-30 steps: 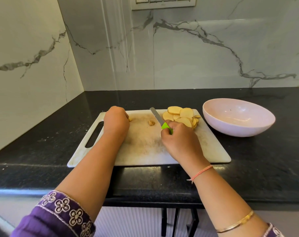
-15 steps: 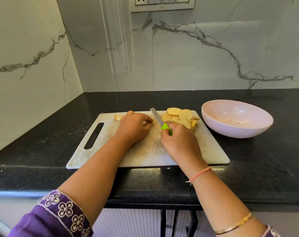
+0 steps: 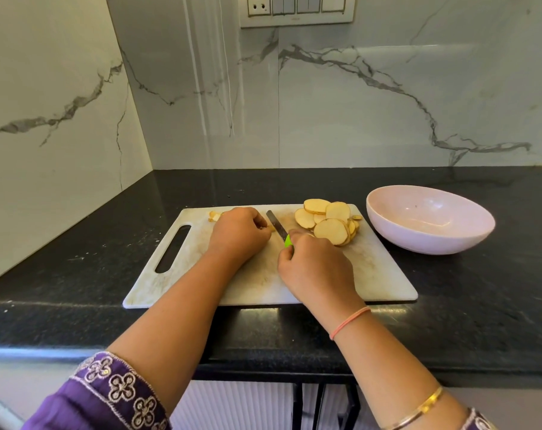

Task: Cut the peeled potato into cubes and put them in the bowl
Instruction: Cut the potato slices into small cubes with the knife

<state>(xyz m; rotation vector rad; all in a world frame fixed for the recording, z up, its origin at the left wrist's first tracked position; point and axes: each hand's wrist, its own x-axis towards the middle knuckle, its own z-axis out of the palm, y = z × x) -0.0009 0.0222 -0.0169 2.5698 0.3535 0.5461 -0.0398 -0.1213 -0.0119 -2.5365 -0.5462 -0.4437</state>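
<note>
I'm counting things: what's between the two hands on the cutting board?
The head view shows the knife blade, held by the right hand, and a small potato piece at the fingertips of the left hand.

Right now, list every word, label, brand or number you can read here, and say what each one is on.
None can be read.
Switch plate: one tiny mark near its lower edge, too small to read.
Knife, cutting board, bowl: no writing shows.
</note>
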